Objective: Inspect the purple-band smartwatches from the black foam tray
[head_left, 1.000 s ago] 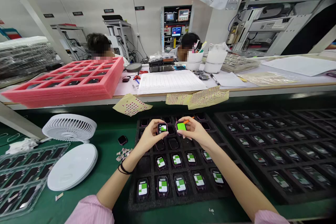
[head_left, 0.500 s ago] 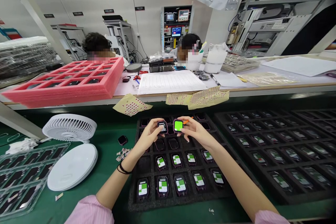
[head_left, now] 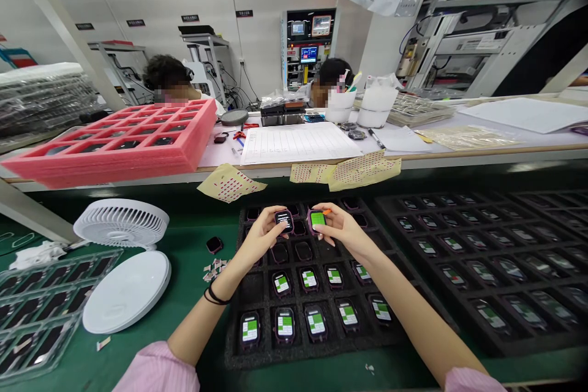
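Note:
My left hand [head_left: 265, 229] is closed round a smartwatch [head_left: 283, 220] whose dark screen shows white text; the thumb lies at its face. A second smartwatch [head_left: 317, 220], its screen mostly green, is gripped in my right hand [head_left: 337, 225], with the thumb over the screen's lower part. An orange bit [head_left: 327, 212] sticks out by the right fingers; its kind is unclear. Both watches are held apart above a black foam tray [head_left: 271, 355]. In the tray's nearer rows lie several watches with lit green-and-white screens, such as one watch [head_left: 285, 326]; those farther back are dark.
A second black tray [head_left: 381, 208] of watches is at right. On the left stand a white fan [head_left: 124, 294] and a clear plastic tray [head_left: 59, 331] of dark parts. A loose watch [head_left: 214, 245] lies nearby. The raised shelf holds a pink foam tray [head_left: 193, 147]. Two people sit beyond.
The watch in my right hand has turned and shifted slightly right, with its screen now showing a grid-like pattern on green. My left hand has barely moved.

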Tool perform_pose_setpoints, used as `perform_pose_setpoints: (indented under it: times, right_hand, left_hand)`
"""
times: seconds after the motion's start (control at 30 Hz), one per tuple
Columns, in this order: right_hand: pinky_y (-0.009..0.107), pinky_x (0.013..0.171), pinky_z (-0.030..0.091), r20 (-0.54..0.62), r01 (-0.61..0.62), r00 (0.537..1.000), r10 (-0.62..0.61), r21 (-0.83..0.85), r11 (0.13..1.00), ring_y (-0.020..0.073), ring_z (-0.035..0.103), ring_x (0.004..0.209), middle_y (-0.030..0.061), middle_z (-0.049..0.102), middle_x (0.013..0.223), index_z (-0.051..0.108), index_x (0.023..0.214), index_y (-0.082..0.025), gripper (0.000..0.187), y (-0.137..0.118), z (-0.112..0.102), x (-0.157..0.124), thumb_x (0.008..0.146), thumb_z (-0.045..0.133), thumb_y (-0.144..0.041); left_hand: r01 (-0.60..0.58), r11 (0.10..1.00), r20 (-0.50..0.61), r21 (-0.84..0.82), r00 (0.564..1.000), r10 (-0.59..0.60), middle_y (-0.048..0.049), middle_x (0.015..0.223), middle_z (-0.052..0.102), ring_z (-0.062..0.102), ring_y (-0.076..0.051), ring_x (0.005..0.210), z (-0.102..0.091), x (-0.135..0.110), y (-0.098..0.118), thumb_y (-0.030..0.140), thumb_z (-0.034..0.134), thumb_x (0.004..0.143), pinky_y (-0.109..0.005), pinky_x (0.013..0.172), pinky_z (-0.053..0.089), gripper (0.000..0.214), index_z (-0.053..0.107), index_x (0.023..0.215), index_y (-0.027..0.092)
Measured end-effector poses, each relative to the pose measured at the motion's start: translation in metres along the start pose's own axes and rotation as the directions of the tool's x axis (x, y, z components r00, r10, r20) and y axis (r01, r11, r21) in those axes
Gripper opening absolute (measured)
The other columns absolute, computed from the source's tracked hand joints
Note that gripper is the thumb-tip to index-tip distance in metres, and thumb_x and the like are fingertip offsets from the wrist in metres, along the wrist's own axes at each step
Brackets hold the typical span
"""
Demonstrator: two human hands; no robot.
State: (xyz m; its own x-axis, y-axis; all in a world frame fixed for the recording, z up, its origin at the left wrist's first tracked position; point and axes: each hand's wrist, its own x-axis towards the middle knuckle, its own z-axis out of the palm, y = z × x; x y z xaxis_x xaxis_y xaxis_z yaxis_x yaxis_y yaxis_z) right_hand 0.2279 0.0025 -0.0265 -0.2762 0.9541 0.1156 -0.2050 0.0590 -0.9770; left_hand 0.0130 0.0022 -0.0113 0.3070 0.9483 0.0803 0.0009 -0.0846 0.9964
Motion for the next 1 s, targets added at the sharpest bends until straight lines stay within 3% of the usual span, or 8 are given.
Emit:
perform_pose_setpoints:
  times: [0.2,0.3,0.4,0.6,0.8,1.0]
  right_hand:
    - [0.019,0.04,0.043,0.093,0.027,0.995,-0.031,0.043,0.999,0.016,0.065,0.072,0.0046,0.06,0.092,0.055,0.114,-0.024,0.042,0.0002,-0.0025,0.0007,0.076,0.071,-0.026]
    - [0.019,0.04,0.043,0.093,0.021,0.995,-0.024,0.034,0.999,0.0156,0.064,0.072,0.0045,0.06,0.092,0.055,0.113,-0.024,0.04,0.001,-0.0009,0.0001,0.076,0.071,-0.026]
    - [0.018,0.04,0.041,0.066,0.002,0.998,-0.003,0.014,1.0,0.0137,0.063,0.067,0.0029,0.059,0.089,0.056,0.111,-0.023,0.04,-0.0004,0.0024,-0.0014,0.075,0.073,-0.028]
    - [0.016,0.037,0.034,-0.03,-0.029,0.999,0.028,-0.027,0.999,0.0081,0.053,0.056,-0.0012,0.057,0.077,0.057,0.106,-0.022,0.044,-0.0024,0.0035,-0.002,0.068,0.079,-0.027]
    - [0.019,0.036,0.035,-0.001,-0.03,1.0,0.03,0.005,1.0,0.0114,0.057,0.058,0.0001,0.056,0.077,0.057,0.108,-0.021,0.038,-0.0009,0.0019,0.0001,0.076,0.07,-0.035]
    - [0.016,0.038,0.033,0.011,-0.04,0.999,0.041,-0.033,0.999,0.0083,0.053,0.06,-0.0001,0.057,0.083,0.057,0.108,-0.023,0.047,-0.0023,0.0059,-0.0029,0.067,0.079,-0.026]
  left_hand:
    - [-0.011,1.0,0.006,0.019,1.0,0.011,-0.0074,0.102,0.057,0.058,-0.011,0.068,-0.0022,0.0012,-0.0033,0.044,0.064,0.078,-0.017,0.041,0.032,0.047,0.047,0.113,0.018]
    - [-0.035,0.999,0.035,0.042,0.999,0.033,-0.0076,0.106,0.058,0.059,-0.013,0.08,-0.0033,0.0005,-0.0044,0.036,0.07,0.074,-0.02,0.058,0.044,0.051,0.045,0.115,0.019]
    - [-0.052,0.996,0.081,0.073,0.996,0.046,-0.009,0.115,0.057,0.058,-0.016,0.091,-0.0034,-0.0009,-0.0048,0.031,0.073,0.071,-0.025,0.07,0.046,0.057,0.043,0.119,0.02]
    - [-0.059,0.993,0.095,0.106,0.994,0.049,-0.0091,0.115,0.056,0.057,-0.016,0.088,-0.0027,-0.0014,-0.0058,0.03,0.072,0.071,-0.024,0.065,0.044,0.06,0.041,0.121,0.021]
    - [-0.069,0.994,0.073,0.079,0.995,0.063,-0.0077,0.11,0.058,0.058,-0.014,0.083,-0.0027,-0.0008,-0.006,0.028,0.075,0.068,-0.024,0.066,0.046,0.06,0.044,0.119,0.02]
    - [-0.084,0.994,0.037,0.07,0.996,0.081,-0.007,0.103,0.061,0.059,-0.017,0.09,-0.0004,-0.0027,-0.0048,0.026,0.075,0.069,-0.025,0.071,0.047,0.058,0.046,0.119,0.019]
